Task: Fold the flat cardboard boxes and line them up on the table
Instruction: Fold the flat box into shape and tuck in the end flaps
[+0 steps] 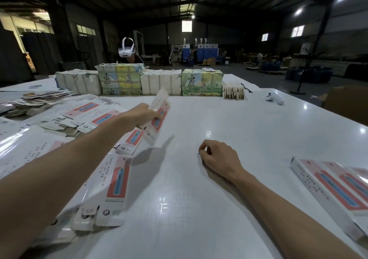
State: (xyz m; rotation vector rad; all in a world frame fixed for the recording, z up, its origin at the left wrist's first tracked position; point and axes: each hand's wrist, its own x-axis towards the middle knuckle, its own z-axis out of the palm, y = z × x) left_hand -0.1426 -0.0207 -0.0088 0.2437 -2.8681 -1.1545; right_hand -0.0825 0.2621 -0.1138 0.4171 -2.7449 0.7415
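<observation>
Right hand (217, 157) rested near the middle of the white table (199, 228), its fingers loosely curled and holding nothing. Along the near left edge lay loose blanks (111, 191), unfolded and overlapping, and by the near right edge folded boxes (328, 185) sat side by side in a row. Farther out, the left hand (139, 115) reached over the left-side pile and gripped a flat box blank (162, 107) between fingers and thumb. The blank was lifted clear of the table and tilted, blurred by motion, with its shadow on the surface below. It looked like thin, glossy printed card, so probably very light, fairly stiff along its length and ready to bend at its creases. The slick coating might slip in a loose pinch, and the small end tabs would likely crumple. The long edges near the middle seemed the best hold, one hand to each side, for squeezing the sleeve open. The tabletop was smooth and shiny, mirroring the roof lamps, so finished boxes would likely slide on it easily. Along the far edge stood strapped bundles (119, 81) of printed stock, with a white controller (275, 98) toward the far right. Behind the bundles a person wore a white headset (126, 49). Beyond was a dim warehouse hall with a steel roof, a few bright lamps and blue machines at the back.
</observation>
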